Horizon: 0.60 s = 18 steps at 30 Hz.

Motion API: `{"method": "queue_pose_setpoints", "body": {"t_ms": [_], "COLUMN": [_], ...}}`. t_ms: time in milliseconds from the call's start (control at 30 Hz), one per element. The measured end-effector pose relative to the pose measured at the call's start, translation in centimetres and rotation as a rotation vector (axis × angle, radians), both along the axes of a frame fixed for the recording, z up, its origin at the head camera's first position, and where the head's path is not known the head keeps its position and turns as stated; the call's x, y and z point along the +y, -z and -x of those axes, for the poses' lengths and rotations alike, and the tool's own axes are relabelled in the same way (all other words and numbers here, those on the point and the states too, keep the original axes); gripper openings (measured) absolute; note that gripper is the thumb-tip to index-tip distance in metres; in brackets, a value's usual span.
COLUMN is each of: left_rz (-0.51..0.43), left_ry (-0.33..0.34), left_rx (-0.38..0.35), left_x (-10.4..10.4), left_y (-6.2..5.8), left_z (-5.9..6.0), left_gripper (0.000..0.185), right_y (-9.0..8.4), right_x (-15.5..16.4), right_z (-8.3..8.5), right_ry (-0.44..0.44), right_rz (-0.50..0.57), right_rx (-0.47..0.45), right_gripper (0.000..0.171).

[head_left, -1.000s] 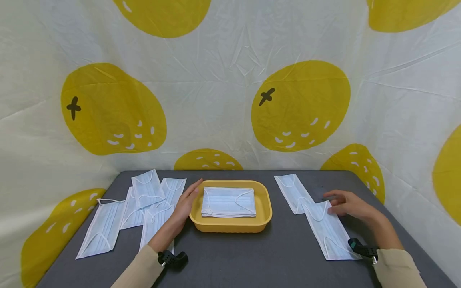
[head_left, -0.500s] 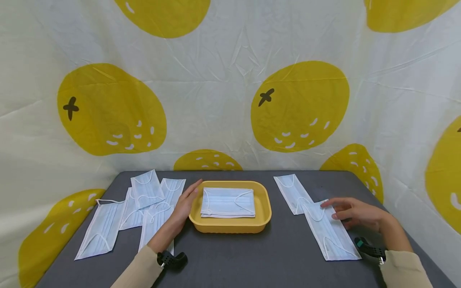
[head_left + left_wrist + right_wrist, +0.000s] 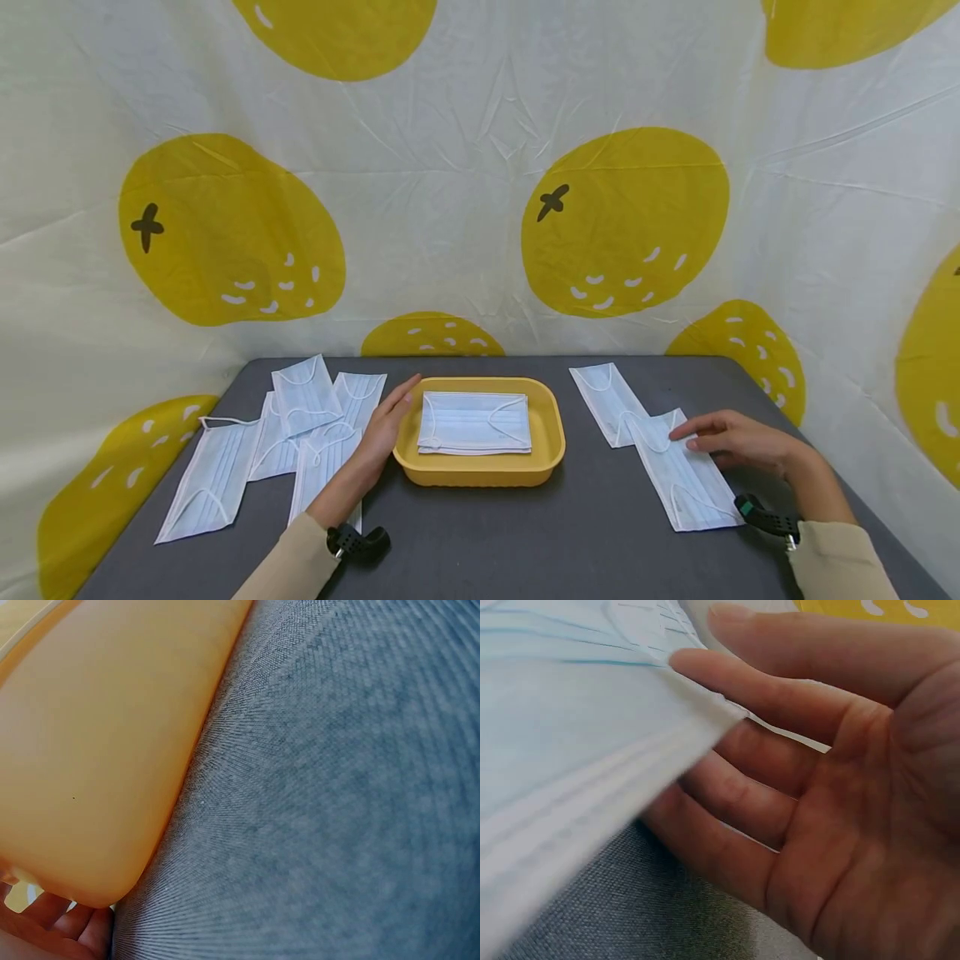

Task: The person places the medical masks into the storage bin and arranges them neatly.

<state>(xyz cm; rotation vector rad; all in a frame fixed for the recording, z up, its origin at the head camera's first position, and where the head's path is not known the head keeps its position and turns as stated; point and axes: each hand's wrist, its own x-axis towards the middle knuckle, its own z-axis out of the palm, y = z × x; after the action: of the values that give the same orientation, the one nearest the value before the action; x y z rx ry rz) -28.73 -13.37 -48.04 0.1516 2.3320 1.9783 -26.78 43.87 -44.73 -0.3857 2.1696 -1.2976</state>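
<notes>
Sleeves: beige long sleeves, left sleeve (image 3: 292, 562) and right sleeve (image 3: 836, 562), ending at the wrists.
Left hand (image 3: 386, 429): bare.
Right hand (image 3: 738, 442): bare.
Left wrist mount (image 3: 358, 542): black, knobbed.
Right wrist mount (image 3: 765, 518): black, teal tip.

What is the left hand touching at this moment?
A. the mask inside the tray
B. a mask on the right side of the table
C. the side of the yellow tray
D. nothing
C: the left hand rests with straight fingers against the left wall of the yellow tray.
</notes>
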Motion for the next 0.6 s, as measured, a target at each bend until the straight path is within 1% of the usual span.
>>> {"method": "queue_pose_setpoints", "body": {"t_ms": [200, 333, 600], "left_rz": [0.001, -0.001, -0.001], "left_ry": [0.002, 0.006, 0.007], "left_rx": [-0.004, -0.006, -0.012], "left_x": [0.0, 0.0, 0.0], "left_y": [-0.1, -0.2, -0.2], "left_z": [0.0, -0.1, 0.0], "left_gripper": [0.047, 0.047, 0.047], "right_y": [-0.2, -0.2, 0.0], "right_x": [-0.5, -0.9, -1.2], "right_z": [-0.2, -0.2, -0.1], "right_ry": [0.082, 0.121, 0.152], "right_rz": [-0.035, -0.061, -0.074], "right_rx": [0.056, 0.090, 0.132], "right_gripper": [0.042, 0.042, 0.043]}}
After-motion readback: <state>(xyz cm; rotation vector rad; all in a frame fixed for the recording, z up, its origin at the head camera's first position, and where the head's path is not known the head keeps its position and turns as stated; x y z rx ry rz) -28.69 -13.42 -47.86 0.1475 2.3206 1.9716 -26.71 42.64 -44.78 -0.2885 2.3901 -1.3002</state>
